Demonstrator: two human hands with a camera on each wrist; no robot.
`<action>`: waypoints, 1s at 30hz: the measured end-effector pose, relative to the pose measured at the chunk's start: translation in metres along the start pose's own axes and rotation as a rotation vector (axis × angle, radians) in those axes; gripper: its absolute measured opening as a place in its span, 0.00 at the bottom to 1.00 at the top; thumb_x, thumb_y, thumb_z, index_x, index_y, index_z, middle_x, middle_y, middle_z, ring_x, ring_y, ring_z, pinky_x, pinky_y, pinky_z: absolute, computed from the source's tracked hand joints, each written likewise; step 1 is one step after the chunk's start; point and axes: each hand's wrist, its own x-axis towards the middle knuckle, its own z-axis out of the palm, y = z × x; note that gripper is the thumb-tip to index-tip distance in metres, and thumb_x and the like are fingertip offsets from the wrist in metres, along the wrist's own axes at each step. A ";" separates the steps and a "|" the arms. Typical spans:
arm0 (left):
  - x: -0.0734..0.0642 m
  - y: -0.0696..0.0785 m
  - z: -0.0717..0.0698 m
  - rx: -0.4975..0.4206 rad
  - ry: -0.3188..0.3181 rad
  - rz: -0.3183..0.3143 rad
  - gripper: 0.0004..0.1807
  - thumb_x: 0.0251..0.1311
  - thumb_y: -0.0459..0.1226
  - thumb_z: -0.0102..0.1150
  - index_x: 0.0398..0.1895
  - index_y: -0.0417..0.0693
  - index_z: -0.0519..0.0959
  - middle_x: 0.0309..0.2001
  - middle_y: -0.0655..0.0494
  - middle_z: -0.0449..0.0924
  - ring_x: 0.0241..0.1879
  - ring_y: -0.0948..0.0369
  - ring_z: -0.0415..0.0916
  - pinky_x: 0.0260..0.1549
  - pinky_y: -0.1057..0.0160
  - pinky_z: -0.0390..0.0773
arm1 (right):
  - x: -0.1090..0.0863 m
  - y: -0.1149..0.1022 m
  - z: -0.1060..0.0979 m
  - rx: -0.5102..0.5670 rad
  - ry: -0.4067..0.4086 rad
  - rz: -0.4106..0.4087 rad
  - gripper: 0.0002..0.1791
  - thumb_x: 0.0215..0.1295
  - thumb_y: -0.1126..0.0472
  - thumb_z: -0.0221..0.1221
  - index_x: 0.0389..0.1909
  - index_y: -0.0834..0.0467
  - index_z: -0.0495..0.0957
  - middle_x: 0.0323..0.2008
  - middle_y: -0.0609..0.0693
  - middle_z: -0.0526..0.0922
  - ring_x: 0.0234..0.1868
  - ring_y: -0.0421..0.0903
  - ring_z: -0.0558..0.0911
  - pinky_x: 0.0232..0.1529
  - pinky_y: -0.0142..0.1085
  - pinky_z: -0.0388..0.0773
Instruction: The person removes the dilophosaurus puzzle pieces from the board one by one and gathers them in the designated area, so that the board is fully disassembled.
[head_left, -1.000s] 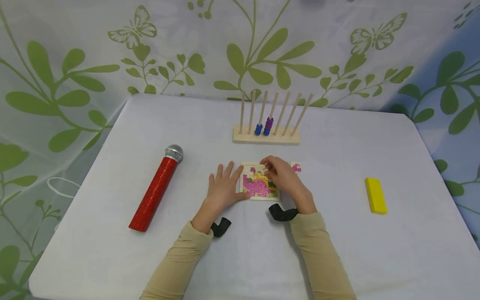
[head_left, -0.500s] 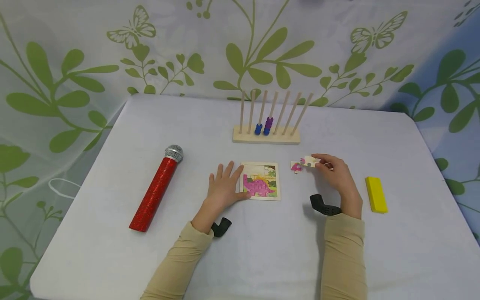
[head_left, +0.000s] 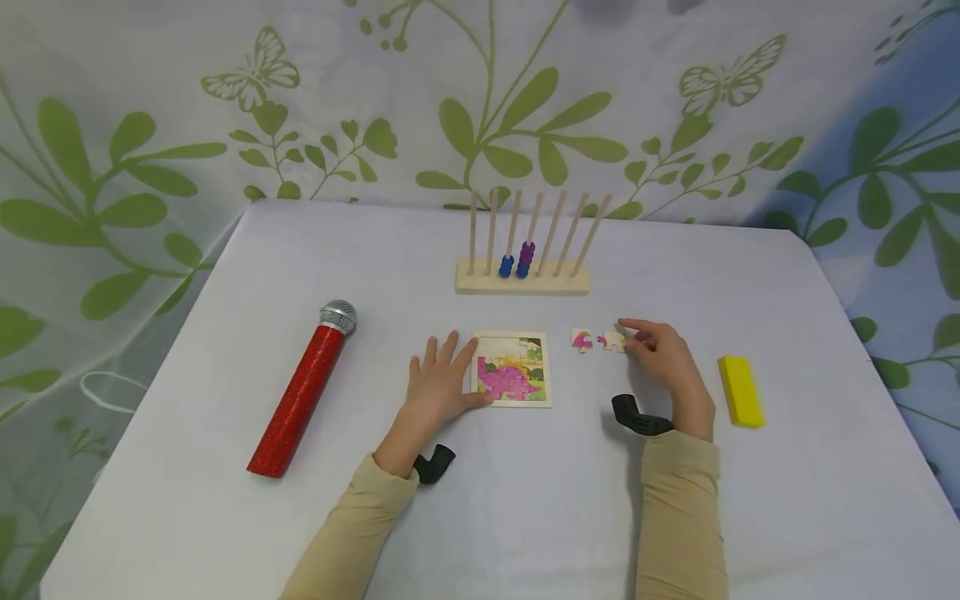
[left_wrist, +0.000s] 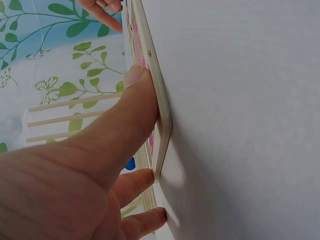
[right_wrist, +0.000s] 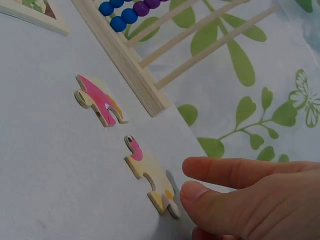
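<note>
Watching remotely, I see the left hand (head_left: 437, 383), fingers spread wide, touching the left side of the puzzle (head_left: 512, 379) on the desk (head_left: 525, 500). Right of the puzzle lie a pink piece (head_left: 582, 339) and, farther out, a pale piece (head_left: 614, 342). Just beyond that, the right hand (head_left: 670, 367) has thumb and forefinger narrowly apart; whether it touches the pale piece, I cannot tell. Behind the puzzle stands a counting rack (head_left: 522, 285).

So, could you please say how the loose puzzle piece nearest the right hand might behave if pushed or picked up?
The puzzle piece looks thin with crisp edges, so it is probably stiff and light. It appears flat on the white tabletop, so would likely slide rather than roll. Its low edge may be fiddly to pinch.
</note>
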 end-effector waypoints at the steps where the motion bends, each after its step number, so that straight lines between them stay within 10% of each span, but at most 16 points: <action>1: -0.001 0.000 0.000 0.005 0.003 -0.001 0.47 0.47 0.56 0.62 0.69 0.53 0.53 0.70 0.46 0.44 0.67 0.42 0.37 0.58 0.39 0.44 | 0.000 -0.003 0.001 -0.009 0.006 -0.003 0.22 0.66 0.64 0.50 0.61 0.60 0.66 0.45 0.65 0.69 0.41 0.58 0.67 0.42 0.47 0.68; 14: -0.003 -0.001 0.000 -0.003 0.011 0.009 0.48 0.47 0.56 0.62 0.69 0.53 0.53 0.70 0.46 0.44 0.67 0.42 0.37 0.58 0.38 0.44 | 0.004 -0.074 0.046 -0.033 -0.145 -0.269 0.17 0.54 0.59 0.64 0.45 0.60 0.78 0.37 0.58 0.72 0.33 0.50 0.70 0.32 0.40 0.69; 30: -0.005 -0.001 0.002 -0.004 0.031 0.022 0.47 0.47 0.57 0.62 0.69 0.52 0.54 0.69 0.46 0.45 0.66 0.42 0.38 0.57 0.37 0.45 | 0.003 -0.088 0.062 -0.123 -0.132 -0.206 0.20 0.48 0.58 0.68 0.44 0.57 0.78 0.37 0.56 0.70 0.34 0.51 0.69 0.35 0.41 0.68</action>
